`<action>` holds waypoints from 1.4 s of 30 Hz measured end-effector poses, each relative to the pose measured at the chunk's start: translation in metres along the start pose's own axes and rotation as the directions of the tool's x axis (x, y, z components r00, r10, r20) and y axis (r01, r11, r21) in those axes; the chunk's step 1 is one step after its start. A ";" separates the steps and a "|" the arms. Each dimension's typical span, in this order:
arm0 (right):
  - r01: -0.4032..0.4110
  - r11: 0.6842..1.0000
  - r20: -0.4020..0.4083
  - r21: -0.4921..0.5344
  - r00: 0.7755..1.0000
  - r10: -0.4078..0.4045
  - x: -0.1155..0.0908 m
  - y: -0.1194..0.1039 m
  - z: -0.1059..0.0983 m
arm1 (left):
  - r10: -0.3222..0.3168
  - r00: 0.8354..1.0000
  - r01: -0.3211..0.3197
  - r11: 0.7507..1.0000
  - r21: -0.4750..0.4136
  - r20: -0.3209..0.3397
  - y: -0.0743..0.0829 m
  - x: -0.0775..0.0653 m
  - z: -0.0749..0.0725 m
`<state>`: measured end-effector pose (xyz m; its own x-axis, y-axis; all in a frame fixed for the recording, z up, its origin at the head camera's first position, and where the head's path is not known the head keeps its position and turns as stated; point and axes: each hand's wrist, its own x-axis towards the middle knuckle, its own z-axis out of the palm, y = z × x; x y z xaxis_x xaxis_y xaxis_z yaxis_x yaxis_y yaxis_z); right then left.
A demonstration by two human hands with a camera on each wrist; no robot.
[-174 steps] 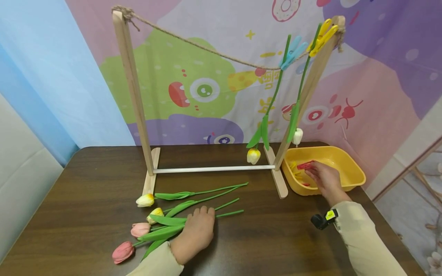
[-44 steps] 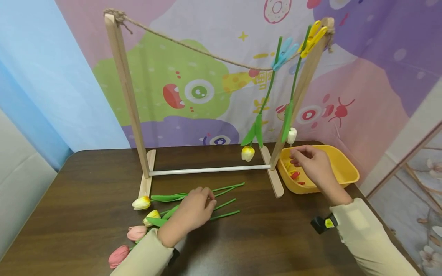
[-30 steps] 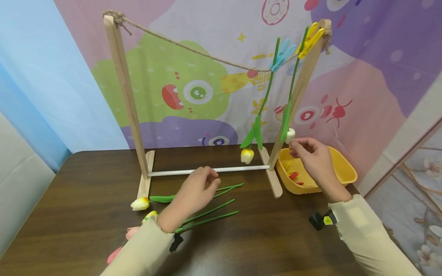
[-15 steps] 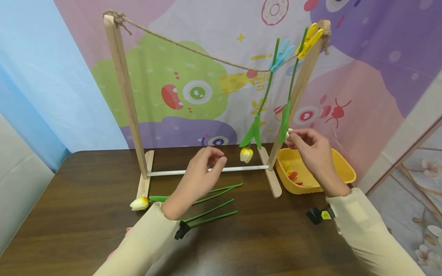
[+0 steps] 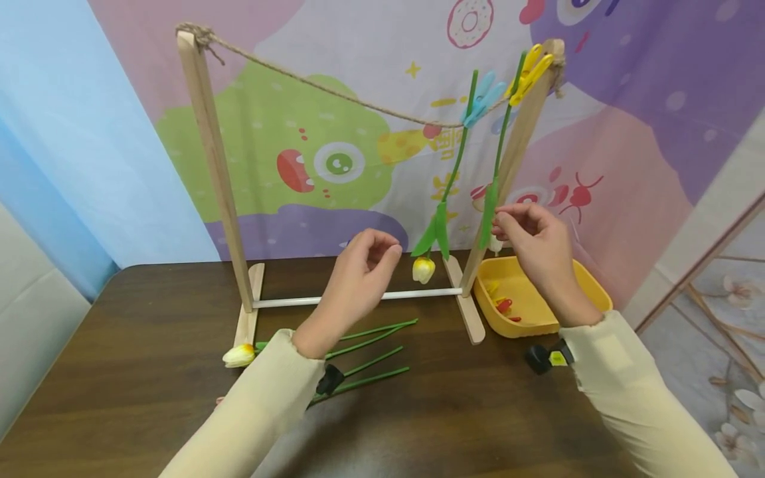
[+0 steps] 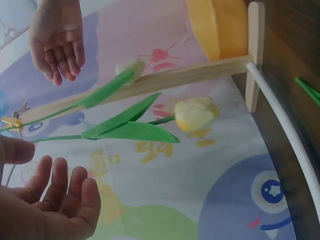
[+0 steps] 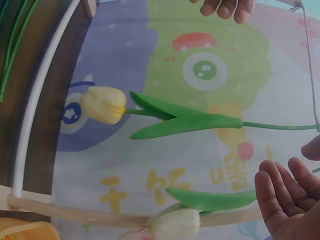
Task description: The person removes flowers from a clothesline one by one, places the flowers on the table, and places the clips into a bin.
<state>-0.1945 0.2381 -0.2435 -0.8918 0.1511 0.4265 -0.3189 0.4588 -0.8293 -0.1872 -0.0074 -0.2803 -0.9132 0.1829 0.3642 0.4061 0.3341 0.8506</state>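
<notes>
My left hand (image 5: pixel 358 279), fingers loosely bent and holding nothing, is raised in front of the white rod (image 5: pixel 427 293) of a wooden stand. My right hand (image 5: pixel 538 255) hovers beside the stand's right post, also with nothing in it. Near its fingertips hangs a white tulip (image 7: pixel 175 224), head down, under a yellow clothespin (image 5: pixel 528 76). A blue clothespin (image 5: pixel 483 99) fixes a yellow-white tulip (image 5: pixel 424 270) to the rope (image 5: pixel 335 93), between the two hands. In the left wrist view, the left palm (image 6: pixel 55 210) shows with fingers relaxed. Tulip stems (image 5: pixel 376 378) lie on the table below the left arm.
A yellow basin (image 5: pixel 514 327) stands right of the stand, with red clothespins (image 5: pixel 505 306) and yellow ones inside. A yellow-white tulip head (image 5: pixel 239 355) lies by the stand's left foot; the left sleeve hides most other blooms. A patterned cloth (image 5: pixel 346 232) hangs behind.
The red clothespin that my right hand held is out of it, and red ones lie in the basin. My left hand has left the stems and risen; the right has risen too.
</notes>
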 end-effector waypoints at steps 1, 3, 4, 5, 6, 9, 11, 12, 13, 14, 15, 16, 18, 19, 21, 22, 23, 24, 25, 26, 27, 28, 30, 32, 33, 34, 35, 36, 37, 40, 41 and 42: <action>0.008 1.000 -0.001 -0.003 1.000 -0.008 0.001 -0.002 0.001 | 0.000 1.000 0.000 1.000 -0.004 0.000 0.001 0.002 0.000; 0.021 1.000 0.001 -0.009 1.000 -0.021 0.003 -0.005 0.003 | 0.004 1.000 -0.004 1.000 -0.014 -0.007 0.003 0.005 0.000; 0.022 1.000 0.005 -0.011 1.000 -0.022 0.003 -0.006 0.004 | 0.005 1.000 -0.005 1.000 -0.021 -0.010 0.005 0.007 -0.001; 0.024 1.000 0.008 -0.011 1.000 -0.024 0.004 -0.008 0.005 | 0.003 1.000 -0.004 1.000 -0.030 -0.012 0.006 0.009 -0.001; 0.025 1.000 0.012 -0.008 1.000 -0.024 0.005 -0.009 0.006 | 0.003 1.000 -0.004 0.999 -0.041 -0.015 0.007 0.011 -0.001; 0.023 1.000 0.015 0.009 1.000 -0.023 0.007 -0.012 0.009 | -0.001 1.000 0.000 0.998 -0.066 -0.026 0.010 0.016 -0.001; 0.034 0.999 0.008 0.031 0.999 -0.034 0.009 -0.014 0.009 | 0.005 1.000 -0.007 0.997 -0.072 -0.030 0.013 0.019 0.000; 0.040 0.998 0.002 0.042 0.999 -0.040 0.010 -0.015 0.009 | 0.010 0.999 -0.012 0.997 -0.077 -0.032 0.015 0.020 0.001; 0.046 0.997 -0.006 0.057 0.999 -0.046 0.012 -0.016 0.009 | 0.015 0.999 -0.017 0.996 -0.082 -0.035 0.016 0.022 0.001; 0.054 0.996 -0.015 0.070 0.998 -0.054 0.013 -0.017 0.009 | 0.019 0.999 -0.022 0.996 -0.087 -0.038 0.017 0.023 0.002; 0.061 0.995 -0.024 0.079 0.998 -0.059 0.014 -0.017 0.008 | 0.021 0.999 -0.025 0.995 -0.093 -0.040 0.018 0.025 0.002; 0.067 0.994 -0.033 0.085 0.997 -0.065 0.015 -0.018 0.008 | 0.023 0.999 -0.027 0.995 -0.100 -0.042 0.019 0.026 0.003; 0.072 0.993 -0.047 0.089 0.997 -0.068 0.017 -0.020 0.007 | 0.020 0.999 -0.025 0.993 -0.118 -0.046 0.021 0.029 0.004; 0.073 0.994 -0.052 0.084 0.996 -0.069 0.018 -0.021 0.006 | 0.019 0.999 -0.025 0.992 -0.124 -0.050 0.022 0.030 0.004; 0.075 0.995 -0.053 0.064 0.996 -0.072 0.020 -0.023 0.006 | 0.018 0.998 -0.026 0.991 -0.134 -0.057 0.023 0.032 0.005; 0.078 0.995 -0.055 0.054 0.996 -0.075 0.020 -0.024 0.007 | 0.018 0.998 -0.026 0.990 -0.137 -0.060 0.024 0.033 0.005; 0.082 0.996 -0.057 0.046 0.995 -0.079 0.021 -0.026 0.007 | 0.016 0.998 -0.024 0.990 -0.140 -0.062 0.025 0.034 0.006; 0.085 0.996 -0.058 0.034 0.995 -0.083 0.021 -0.028 0.007 | 0.013 0.998 -0.022 0.990 -0.142 -0.062 0.026 0.036 0.006; 0.088 0.996 -0.059 0.027 0.995 -0.086 0.022 -0.029 0.008 | 0.013 0.998 -0.021 0.989 -0.145 -0.060 0.026 0.037 0.006; 0.089 0.996 -0.062 0.026 0.994 -0.087 0.023 -0.030 0.009 | 0.008 0.998 -0.017 0.989 -0.146 -0.059 0.027 0.038 0.007; 0.091 0.995 -0.066 0.032 0.994 -0.089 0.024 -0.032 0.009 | 0.005 0.998 -0.013 0.989 -0.147 -0.058 0.028 0.039 0.007; 0.097 0.994 -0.071 0.043 0.993 -0.093 0.025 -0.033 0.010 | 0.002 0.998 -0.011 0.989 -0.148 -0.058 0.029 0.040 0.007; 0.107 0.992 -0.078 0.066 0.992 -0.102 0.027 -0.035 0.010 | 0.005 0.998 -0.015 0.988 -0.154 -0.066 0.030 0.043 0.008; 0.129 0.986 -0.092 0.103 0.989 -0.120 0.029 -0.038 0.009 | 0.012 0.997 -0.024 0.987 -0.158 -0.077 0.032 0.046 0.009; 0.142 0.983 -0.101 0.118 0.986 -0.130 0.030 -0.040 0.009 | 0.018 0.997 -0.031 0.986 -0.162 -0.082 0.032 0.048 0.010; 0.156 0.979 -0.113 0.132 0.984 -0.141 0.031 -0.042 0.008 | 0.024 0.996 -0.038 0.985 -0.166 -0.084 0.033 0.049 0.010; 0.166 0.975 -0.124 0.145 0.981 -0.149 0.032 -0.044 0.008 | 0.027 0.996 -0.041 0.985 -0.168 -0.084 0.034 0.051 0.011; 0.178 0.970 -0.137 0.164 0.978 -0.156 0.033 -0.046 0.007 | 0.029 0.996 -0.042 0.985 -0.168 -0.081 0.035 0.052 0.012; 0.189 0.964 -0.150 0.188 0.975 -0.162 0.034 -0.048 0.007 | 0.031 0.996 -0.044 0.984 -0.171 -0.079 0.036 0.054 0.012; 0.208 0.946 -0.172 0.247 0.971 -0.168 0.036 -0.054 0.005 | 0.033 0.997 -0.044 0.984 -0.173 -0.069 0.039 0.057 0.013; 0.212 0.940 -0.174 0.267 0.970 -0.169 0.037 -0.056 0.005 | 0.034 0.997 -0.046 0.984 -0.174 -0.068 0.040 0.058 0.013; 0.217 0.933 -0.176 0.289 0.970 -0.171 0.038 -0.059 0.005 | 0.038 0.997 -0.049 0.983 -0.174 -0.068 0.041 0.059 0.014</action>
<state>-0.2116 0.2126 -0.1805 -0.7537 0.2220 0.6186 -0.5833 0.2077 -0.7853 -0.2238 0.0297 -0.2291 -0.8974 0.1318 0.4211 0.4384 0.1585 0.8847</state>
